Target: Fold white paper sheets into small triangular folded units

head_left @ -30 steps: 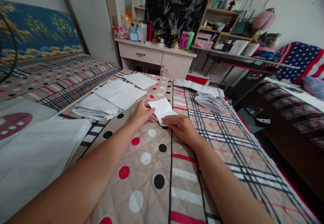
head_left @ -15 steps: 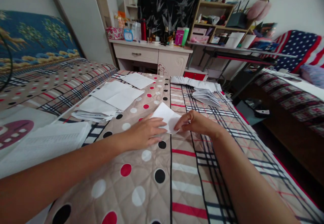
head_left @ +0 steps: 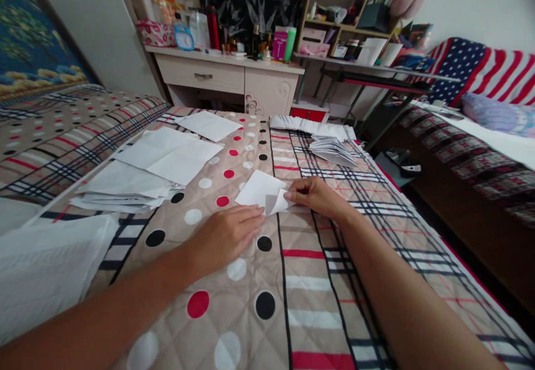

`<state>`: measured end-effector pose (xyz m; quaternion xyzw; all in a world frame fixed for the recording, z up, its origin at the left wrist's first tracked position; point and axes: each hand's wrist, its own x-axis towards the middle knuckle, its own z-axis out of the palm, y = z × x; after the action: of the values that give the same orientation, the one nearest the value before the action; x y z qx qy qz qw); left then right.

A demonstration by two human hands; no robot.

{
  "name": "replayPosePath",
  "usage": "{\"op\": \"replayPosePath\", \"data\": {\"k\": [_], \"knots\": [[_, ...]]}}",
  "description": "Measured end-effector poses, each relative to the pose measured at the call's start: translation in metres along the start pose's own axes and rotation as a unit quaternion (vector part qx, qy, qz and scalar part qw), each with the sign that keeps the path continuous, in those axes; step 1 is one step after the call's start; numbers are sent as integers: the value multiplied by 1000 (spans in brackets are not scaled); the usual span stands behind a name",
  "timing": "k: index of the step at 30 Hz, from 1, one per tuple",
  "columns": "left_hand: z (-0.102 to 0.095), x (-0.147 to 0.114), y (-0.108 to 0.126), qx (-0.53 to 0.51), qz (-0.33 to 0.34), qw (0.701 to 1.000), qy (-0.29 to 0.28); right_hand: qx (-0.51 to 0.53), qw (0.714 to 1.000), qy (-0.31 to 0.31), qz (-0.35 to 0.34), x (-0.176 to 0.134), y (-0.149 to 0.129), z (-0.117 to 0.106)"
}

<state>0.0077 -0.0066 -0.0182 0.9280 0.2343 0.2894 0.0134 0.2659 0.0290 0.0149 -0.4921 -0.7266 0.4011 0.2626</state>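
Observation:
A small white sheet of paper [head_left: 256, 187] lies on the patterned bedspread in front of me, with one corner lifted and turned back. My right hand [head_left: 313, 194] pinches that raised corner between thumb and fingers. My left hand [head_left: 229, 233] lies flat with fingers stretched out, its fingertips touching the paper's near edge. Left of the hands is a stack of white papers [head_left: 125, 186] with larger sheets on top, and a single white sheet [head_left: 211, 126] is beyond it. Several folded papers [head_left: 332, 151] lie fanned out at the far right, beside a long white folded strip [head_left: 309, 126].
Printed sheets [head_left: 45, 269] lie at the near left of the bedspread [head_left: 234, 314]. A white dresser [head_left: 221, 80] with bottles and a blue clock [head_left: 184, 37] stands past the bed's far end. To the right are a shelf [head_left: 343, 27] and a metal-legged table [head_left: 376, 74].
My right hand has lifted the paper's corner and turned it back. My left hand has slid off the paper's middle to its near edge. The camera view has shifted.

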Motion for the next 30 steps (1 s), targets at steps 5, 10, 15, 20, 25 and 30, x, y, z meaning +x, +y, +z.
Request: {"op": "replayPosePath", "data": {"k": [5,10,15,20,25,30], "knots": [[-4,1,0,-28,-42,999,-22,6,998,20,65,1,-2,1],[-7,5,2,-20,-53,997,-57,33,996,11,79,1,-6,5],[-5,5,3,-27,-33,998,-53,-11,993,41,111,2,-7,12],[-4,3,3,-38,-21,998,-37,-79,982,89,150,4,-6,15],[-4,4,4,-45,-26,998,-36,-30,991,60,115,4,0,12],[-5,4,5,-36,-12,999,-38,-80,982,126,119,6,4,18]]}}
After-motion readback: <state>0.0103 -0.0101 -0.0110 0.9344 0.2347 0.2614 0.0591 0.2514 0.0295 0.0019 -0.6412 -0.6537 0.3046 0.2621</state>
